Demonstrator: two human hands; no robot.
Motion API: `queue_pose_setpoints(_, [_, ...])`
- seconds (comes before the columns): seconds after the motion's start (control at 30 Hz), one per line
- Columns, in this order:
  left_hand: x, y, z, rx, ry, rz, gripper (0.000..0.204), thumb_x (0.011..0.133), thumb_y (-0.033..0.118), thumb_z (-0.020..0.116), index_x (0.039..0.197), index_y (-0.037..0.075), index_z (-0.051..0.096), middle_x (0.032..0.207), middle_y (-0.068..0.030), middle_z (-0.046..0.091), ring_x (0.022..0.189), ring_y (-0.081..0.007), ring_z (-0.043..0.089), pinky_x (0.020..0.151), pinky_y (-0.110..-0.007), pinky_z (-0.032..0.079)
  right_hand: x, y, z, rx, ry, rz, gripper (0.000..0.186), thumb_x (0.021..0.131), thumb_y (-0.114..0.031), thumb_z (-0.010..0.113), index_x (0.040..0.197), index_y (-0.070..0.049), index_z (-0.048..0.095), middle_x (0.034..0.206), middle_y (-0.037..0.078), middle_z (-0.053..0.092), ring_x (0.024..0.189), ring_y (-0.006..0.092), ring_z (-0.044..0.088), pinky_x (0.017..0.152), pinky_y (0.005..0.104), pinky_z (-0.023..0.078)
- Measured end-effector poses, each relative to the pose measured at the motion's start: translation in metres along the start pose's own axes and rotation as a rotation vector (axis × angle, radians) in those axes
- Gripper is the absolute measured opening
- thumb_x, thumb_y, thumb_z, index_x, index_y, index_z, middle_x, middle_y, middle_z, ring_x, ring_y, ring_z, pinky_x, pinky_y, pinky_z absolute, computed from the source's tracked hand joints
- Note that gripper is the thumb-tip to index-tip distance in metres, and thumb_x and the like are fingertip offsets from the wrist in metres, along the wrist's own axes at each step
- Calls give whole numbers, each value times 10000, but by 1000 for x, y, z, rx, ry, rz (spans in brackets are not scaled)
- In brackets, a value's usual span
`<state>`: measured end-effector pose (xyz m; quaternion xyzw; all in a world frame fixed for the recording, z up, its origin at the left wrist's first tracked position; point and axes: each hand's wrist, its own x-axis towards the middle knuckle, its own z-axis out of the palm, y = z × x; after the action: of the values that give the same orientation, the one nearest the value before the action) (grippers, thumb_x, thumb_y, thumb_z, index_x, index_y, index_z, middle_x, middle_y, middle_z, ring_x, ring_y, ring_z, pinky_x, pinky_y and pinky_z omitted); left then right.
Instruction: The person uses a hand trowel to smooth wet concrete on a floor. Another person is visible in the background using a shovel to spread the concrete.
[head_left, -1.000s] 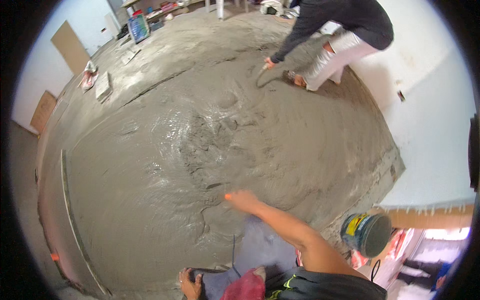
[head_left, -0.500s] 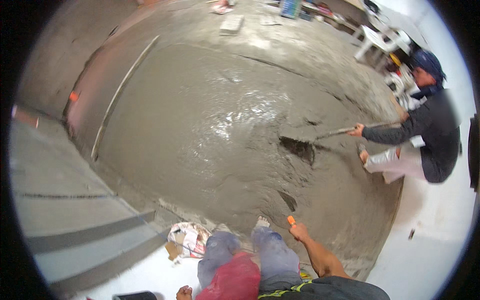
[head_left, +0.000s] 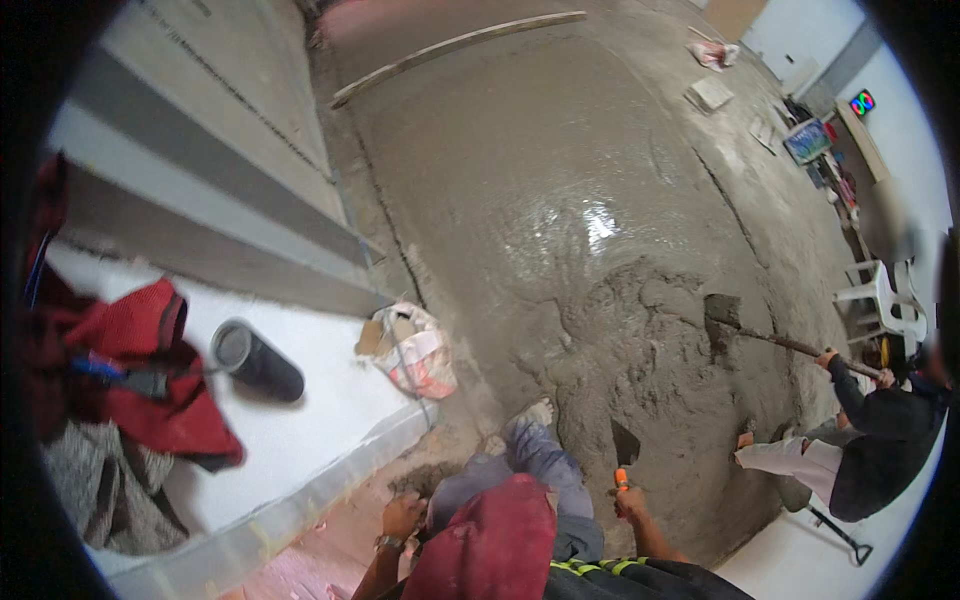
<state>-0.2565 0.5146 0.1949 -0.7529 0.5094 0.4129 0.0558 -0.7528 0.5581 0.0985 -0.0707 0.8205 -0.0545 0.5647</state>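
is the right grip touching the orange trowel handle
Touching. The head view shows the right grip wrapped around the near end of the orange trowel handle, whose front part sticks out toward the blade.

Passage: wet cement (head_left: 480,180), open ahead and leftward of the trowel (head_left: 625,443) held in the right hand (head_left: 630,506), as far as a wooden strip (head_left: 400,67) at the far edge. Obstacles: a stuffed sack (head_left: 425,358), ahead of the left hand (head_left: 403,515); the person's legs (head_left: 550,465), between both hands; at right, a co-worker (head_left: 890,435), whose long-handled shovel (head_left: 785,343) reaches across the cement.
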Motion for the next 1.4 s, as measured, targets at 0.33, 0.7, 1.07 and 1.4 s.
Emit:
queue_pose_setpoints(0.33, [-12, 44, -108, 819, 544, 257, 364, 770, 266, 586, 1102, 119, 588, 1213, -170, 513, 1233, -399, 359, 1066, -556, 120, -72, -14, 18, -40, 85, -100, 174, 733, -109, 657, 831, -6, 556, 561, 36, 498, 442, 138, 479, 398, 300, 372])
queue_pose_setpoints(0.7, [-11, 0, -133, 856, 235, 133, 562, 690, 333, 696, 1146, 38, 550, 1245, -166, 483, 1219, -389, 377, 1050, -580, 106, -115, -34, 7, -179, 126, -183, 302, 786, -174, 628, 1005, 24, 567, 609, 47, 541, 485, 139, 519, 443, 300, 406])
queue_pose_setpoints(1.07, [-14, 7, -145, 881, 320, 384, 383, 714, 301, 675, 1010, 75, 587, 1007, -112, 563, 1106, -298, 474, 1024, -558, 206, -98, -21, 16, 74, 40, -311, 319, 799, -328, 665, 859, -58, 507, 601, 7, 475, 486, 113, 458, 452, 274, 385])
queue_pose_setpoints(1.4, [92, 59, -129, 78, 179, 321, 485, 740, 429, 645, 1083, 89, 601, 1094, -107, 608, 1049, -273, 549, 968, -444, 340, -59, -68, 92, 114, 10, -112, 358, 790, -338, 651, 902, -10, 560, 652, 43, 515, 531, 137, 495, 474, 309, 400])
